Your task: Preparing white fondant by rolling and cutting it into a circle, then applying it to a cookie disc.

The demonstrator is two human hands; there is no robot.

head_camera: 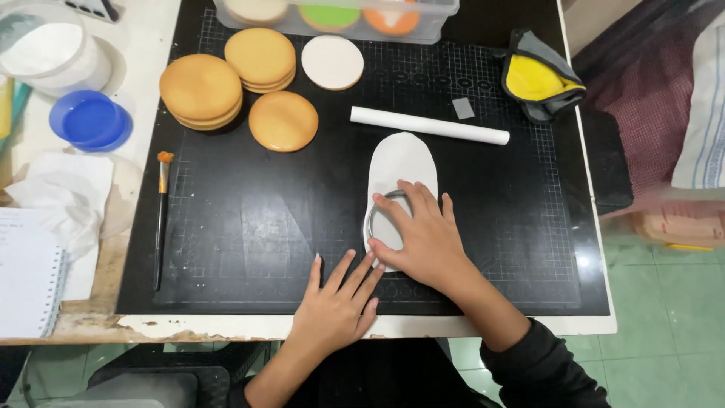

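Right hand: right hand (424,240) lies palm down on a metal ring cutter (381,224), fingers spread over the ring's top and far edge, thumb at its near left rim; the grip presses on the ring rather than wrapping it.
Left hand: left hand (337,301) rests flat on the black cutting mat (249,219), fingers splayed and holding nothing, fingertips just beside the near end of the white sheet and close to the right thumb.
White sheet: rolled-out oval of white clay or dough (402,162) lies lengthwise on the mat at centre, the ring set on its near half, the far half bare.
Ring cutter: round, shiny, partly hidden under the right hand; only its left arc shows.
Roller: white cylindrical roller (429,125) lies just beyond the sheet's far end, slightly slanted, apart from it.
Discs: three lots of orange-tan round discs (226,87) sit at the mat's far left, two stacked, one lower; a pale cream disc (332,62) lies to their right.
Clear box: clear plastic container (434,23) at the far edge holds cream, green and orange rounds.
Brush: thin paintbrush (161,219) with an orange tip lies along the mat's left edge.
Blue lid: blue round lid (89,119) sits on the table left of the mat, near a white tub (49,49) and crumpled tissue (64,196).
Pouch: grey and yellow pouch (538,75) lies at the mat's far right.
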